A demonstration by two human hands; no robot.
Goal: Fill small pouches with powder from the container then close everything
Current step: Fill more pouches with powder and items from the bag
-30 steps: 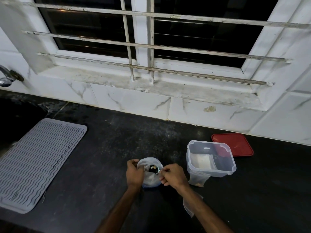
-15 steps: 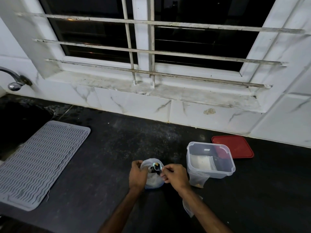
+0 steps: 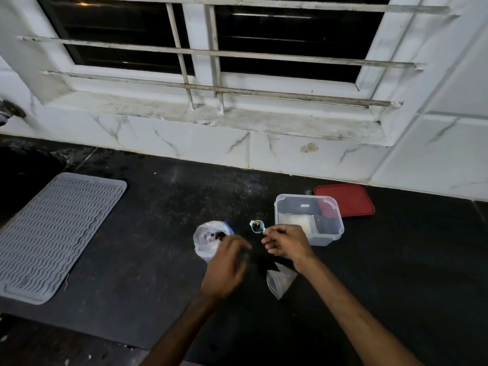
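Just left of the container [image 3: 333, 231], the right hand [image 3: 286, 243] pinches a loaded spoon [image 3: 257, 226], the left hand [image 3: 225, 265] loose and empty; any tilt could spill it onto the tabletop [image 3: 163, 233].

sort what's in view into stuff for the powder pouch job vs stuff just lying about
For the job:
- scoop, pinched by the right hand
- bag, beside the left hand
- container
- red lid
- pouch

Lying about:
- mat
- tap
- window bars
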